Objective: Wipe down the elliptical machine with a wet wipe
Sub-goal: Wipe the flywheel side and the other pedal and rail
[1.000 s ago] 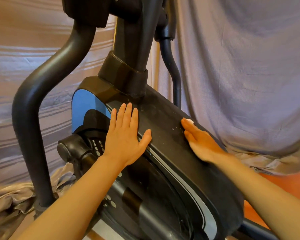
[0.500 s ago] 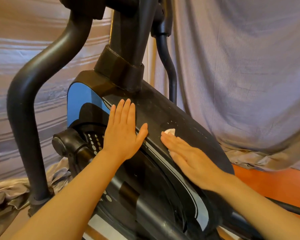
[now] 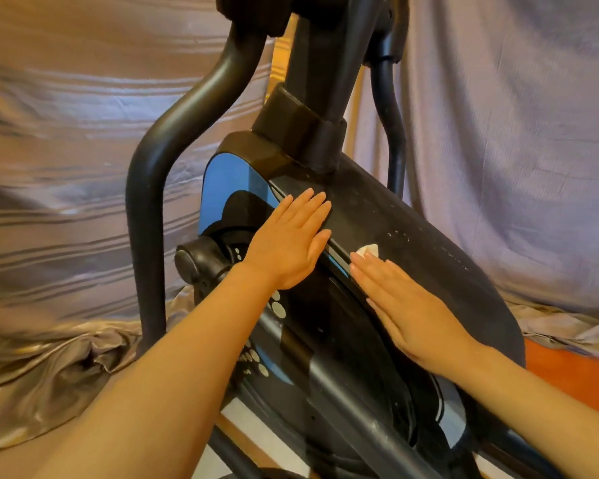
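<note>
Barely halfway, judging by white specks (image 3: 400,236) left on flywheel housing (image 3: 429,271) — right hand (image 3: 408,305) flat, pressing wet wipe (image 3: 368,251); left hand (image 3: 291,243) flat, bracing.

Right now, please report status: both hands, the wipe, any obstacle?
Left hand flat on black elliptical housing, bracing. Right hand flat, pressing small white wet wipe onto housing. White specks ahead of wipe. Nothing blocking.

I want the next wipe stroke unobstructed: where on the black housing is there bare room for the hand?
Free: the dusty black top between the post collar and the white wet wipe, and downslope beyond it. Crowded: the side edge, where the left hand and right hand press flat.
</note>
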Demonstrator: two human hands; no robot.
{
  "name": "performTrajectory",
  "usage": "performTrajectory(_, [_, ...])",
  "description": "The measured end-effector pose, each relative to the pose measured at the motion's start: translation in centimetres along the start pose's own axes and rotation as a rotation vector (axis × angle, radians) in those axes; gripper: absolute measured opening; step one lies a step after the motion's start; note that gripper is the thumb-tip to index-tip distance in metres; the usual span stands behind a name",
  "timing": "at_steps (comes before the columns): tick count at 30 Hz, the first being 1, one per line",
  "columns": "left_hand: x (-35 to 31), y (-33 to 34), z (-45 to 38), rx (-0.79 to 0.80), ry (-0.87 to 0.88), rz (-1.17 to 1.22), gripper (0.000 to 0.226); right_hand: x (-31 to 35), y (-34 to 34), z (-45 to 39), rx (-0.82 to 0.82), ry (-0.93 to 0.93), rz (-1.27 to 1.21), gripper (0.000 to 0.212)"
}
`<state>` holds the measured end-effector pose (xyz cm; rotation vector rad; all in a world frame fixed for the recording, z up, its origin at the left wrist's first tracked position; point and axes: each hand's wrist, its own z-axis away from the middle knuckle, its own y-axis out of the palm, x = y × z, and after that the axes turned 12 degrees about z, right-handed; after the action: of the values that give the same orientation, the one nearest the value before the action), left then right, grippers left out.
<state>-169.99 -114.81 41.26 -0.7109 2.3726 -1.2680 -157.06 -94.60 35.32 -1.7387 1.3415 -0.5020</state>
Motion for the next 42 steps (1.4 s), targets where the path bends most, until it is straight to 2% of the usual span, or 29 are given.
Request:
performTrajectory(5, [-2.2,1.6,0.5,-0.141,-0.124,0.047,0.059,0.0,-0.1,1.1,-0.042,0.073,-0.076,0.051])
performTrajectory(9, [-2.2,2.5,3.0,-0.195,-0.038,0.08,0.059,0.7,-0.3,-2.7,-0.009,0.156,-0.133,0.054])
performTrajectory(13, [-0.9,3.3,7.3,-0.156,-0.072,0.063,0.059,1.5,-0.2,-3.7,-0.055,0.186,-0.248,0.051])
performTrajectory(16, [0.7,4.1,11.0,-0.062,-0.141,0.024,0.06,3.5,0.4,-1.8,-0.119,0.042,-0.186,0.049])
performTrajectory(19, [2.5,4.8,14.2,-0.007,-0.194,0.006,0.061,5.5,2.6,0.3,-0.058,-0.019,-0.209,0.049])
performTrajectory(24, [5.2,6.1,16.3,0.038,-0.214,0.001,0.062,9.0,8.2,2.0,0.055,0.138,-0.231,0.046])
performTrajectory(28, [8.3,7.0,16.2,0.053,-0.214,-0.005,0.063,12.4,11.6,-0.1,0.127,0.254,-0.319,0.048])
performTrajectory(31, [10.7,7.5,15.3,0.034,-0.227,0.026,0.062,14.6,13.7,-3.5,0.144,0.33,-0.136,0.054])
performTrajectory(34, [13.1,7.6,14.2,0.011,-0.174,0.013,0.057,15.8,15.3,-7.9,0.11,0.418,-0.04,0.066])
performTrajectory(36, [14.7,7.6,13.8,0.015,-0.091,0.017,0.051,16.4,16.6,-10.9,0.106,0.39,-0.031,0.059])
performTrajectory(38, [16.4,8.0,14.0,0.055,-0.04,0.088,0.055,16.6,17.8,-12.9,0.058,0.375,-0.02,0.047])
performTrajectory(40, [17.7,8.3,14.1,0.084,-0.007,0.127,0.064,16.4,18.4,-13.0,0.028,0.355,0.024,0.05])
performTrajectory(42, [18.2,8.7,14.1,0.054,0.051,0.123,0.061,16.4,18.0,-11.1,0.041,0.352,0.084,0.059])
